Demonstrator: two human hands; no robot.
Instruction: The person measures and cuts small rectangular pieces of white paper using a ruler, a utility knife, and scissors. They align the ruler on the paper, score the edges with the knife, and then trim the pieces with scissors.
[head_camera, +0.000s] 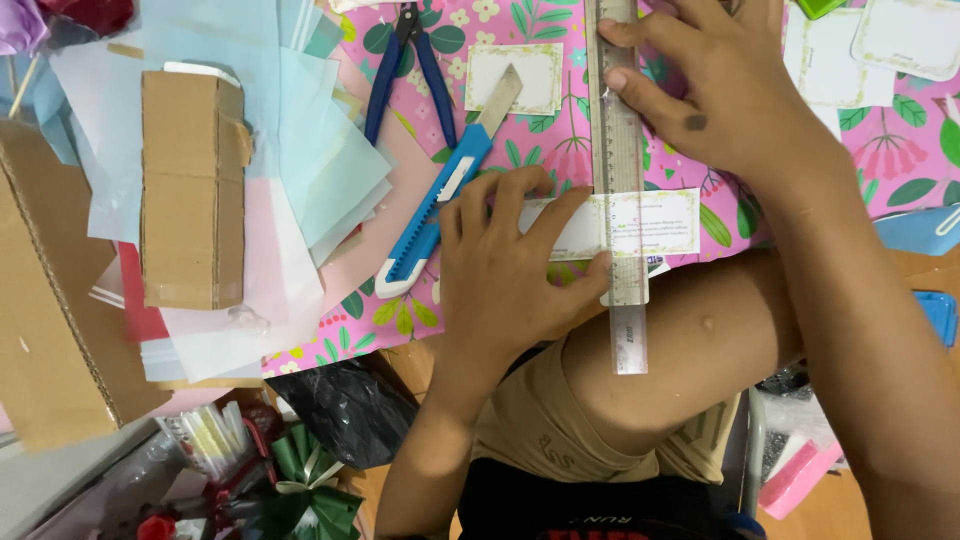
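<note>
Floral mat (880, 160) bears hands pinning ruler (617, 150), card (640, 222).

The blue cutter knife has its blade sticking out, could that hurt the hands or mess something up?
Maybe. The blue cutter knife lies with its blade bared right beside the left hand, so a sideways move might nick a finger. The ruler overhangs the pink mat, pinned only by the right hand; it might slip across the white card.

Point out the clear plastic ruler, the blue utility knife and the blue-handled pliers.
Clear plastic ruler (617, 150): head view, mid-length of its scale.
Blue utility knife (440, 205): head view, middle of its handle.
Blue-handled pliers (437, 85): head view, right handle.
</note>
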